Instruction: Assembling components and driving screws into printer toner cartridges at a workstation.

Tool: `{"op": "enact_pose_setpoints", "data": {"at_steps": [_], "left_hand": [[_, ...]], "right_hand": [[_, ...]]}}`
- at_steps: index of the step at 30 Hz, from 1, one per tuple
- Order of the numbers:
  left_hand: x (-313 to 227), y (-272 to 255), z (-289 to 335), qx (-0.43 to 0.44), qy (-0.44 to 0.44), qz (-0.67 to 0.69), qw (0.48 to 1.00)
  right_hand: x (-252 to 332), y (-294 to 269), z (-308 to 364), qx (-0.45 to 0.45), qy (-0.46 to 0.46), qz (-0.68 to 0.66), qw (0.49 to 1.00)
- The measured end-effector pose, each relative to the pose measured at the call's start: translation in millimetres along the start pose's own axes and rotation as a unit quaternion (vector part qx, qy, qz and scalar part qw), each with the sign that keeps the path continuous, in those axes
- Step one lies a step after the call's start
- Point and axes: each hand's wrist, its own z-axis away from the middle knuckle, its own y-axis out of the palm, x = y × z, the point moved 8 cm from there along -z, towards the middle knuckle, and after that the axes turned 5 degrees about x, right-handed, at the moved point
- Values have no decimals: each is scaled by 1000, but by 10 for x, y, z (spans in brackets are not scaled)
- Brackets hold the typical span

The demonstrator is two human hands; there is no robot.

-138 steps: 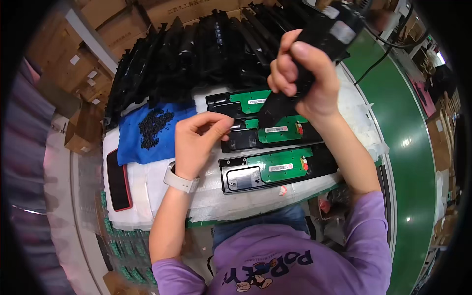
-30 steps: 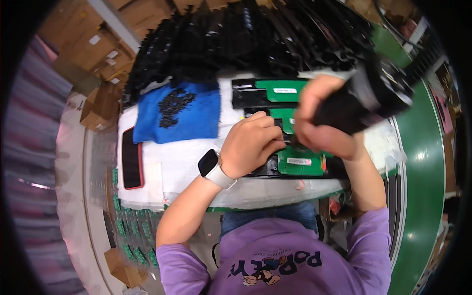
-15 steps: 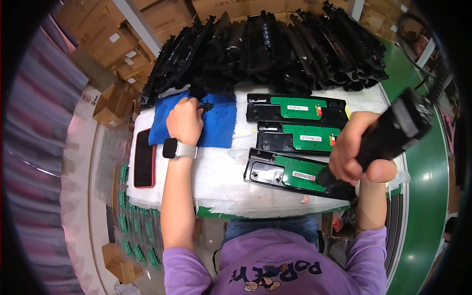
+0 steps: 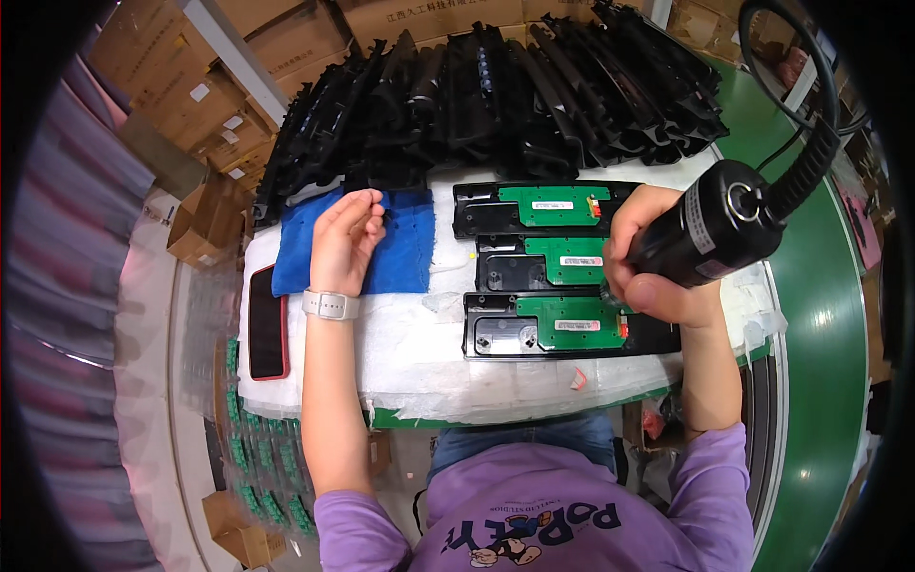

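Observation:
My right hand [image 4: 650, 262] is wrapped round a black electric screwdriver [image 4: 710, 229] with a coiled cable, held above the right ends of three panels. Its tip is hidden behind my hand. Each black plastic panel, the far [image 4: 484, 210], the middle [image 4: 498, 269] and the near one [image 4: 481, 334], carries a green circuit board [image 4: 562, 310] with a white label. Over a blue cloth [image 4: 405, 257], my left hand [image 4: 345, 240] is closed with fingertips together. What they pinch, if anything, is too small to make out. Small dark pieces beside the fingertips are mostly hidden.
A long row of black plastic parts [image 4: 496, 114] stands along the back. At the left lies a red-edged phone [image 4: 269, 324] on the white sheet [image 4: 410, 343]. A green surface [image 4: 820, 353] runs along the right, and cardboard boxes [image 4: 214, 105] are stacked behind.
My left hand has turned over and lifted from the small dark pieces on the cloth. My right hand has tilted the screwdriver, and the near panel now lies straighter.

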Motion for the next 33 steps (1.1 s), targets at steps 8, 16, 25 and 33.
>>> {"op": "enact_pose_setpoints", "data": {"at_steps": [8,16,25,33], "left_hand": [[388,631,137,125,-86,192,970],[641,1314,604,243,-191,47,950],[646,1401,666,263,-162,-27,951],[608,1385,677,272,-144,-69,949]], "right_hand": [[273,17,-21,29,-130,-71,989],[534,-86,92,5,-306,-136,942],[455,-133,109,-18,-304,-159,939],[434,-82,112,-8,-304,-158,940]]}}
